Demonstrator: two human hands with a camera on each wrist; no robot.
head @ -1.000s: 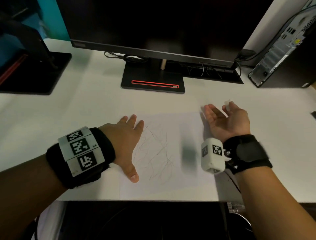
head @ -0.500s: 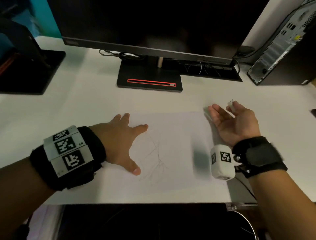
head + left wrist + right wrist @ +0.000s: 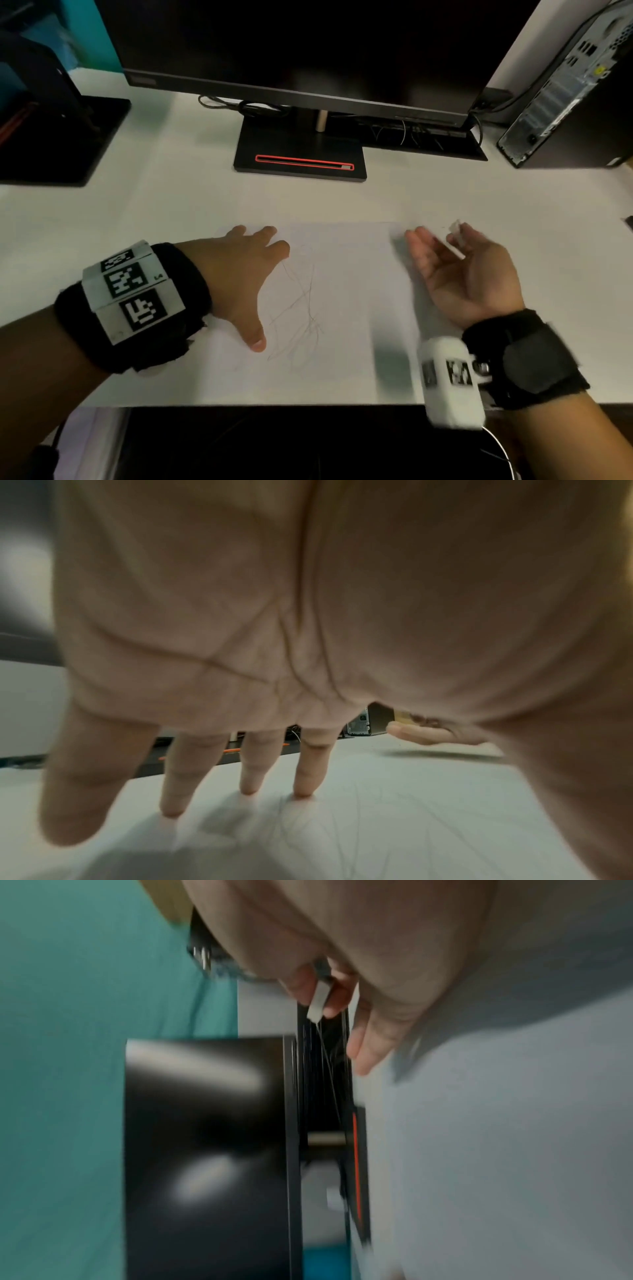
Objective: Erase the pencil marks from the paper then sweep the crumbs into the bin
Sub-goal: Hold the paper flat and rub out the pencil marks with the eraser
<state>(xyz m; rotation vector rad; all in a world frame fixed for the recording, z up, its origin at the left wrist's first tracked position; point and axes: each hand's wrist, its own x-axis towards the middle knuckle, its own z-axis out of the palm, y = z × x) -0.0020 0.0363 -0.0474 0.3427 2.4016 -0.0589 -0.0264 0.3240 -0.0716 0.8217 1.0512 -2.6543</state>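
The paper (image 3: 346,308) lies under the flat, spread left hand (image 3: 236,281); the right hand (image 3: 469,274) pinches an eraser (image 3: 457,229) beside it.

Left hand (image 3: 239,284) flat on scribbled paper (image 3: 342,308)

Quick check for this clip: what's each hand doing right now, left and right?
Left hand: open, fingers spread flat, pressing on the paper.
Right hand: palm up beside the paper, pinching a small white eraser at the fingertips.
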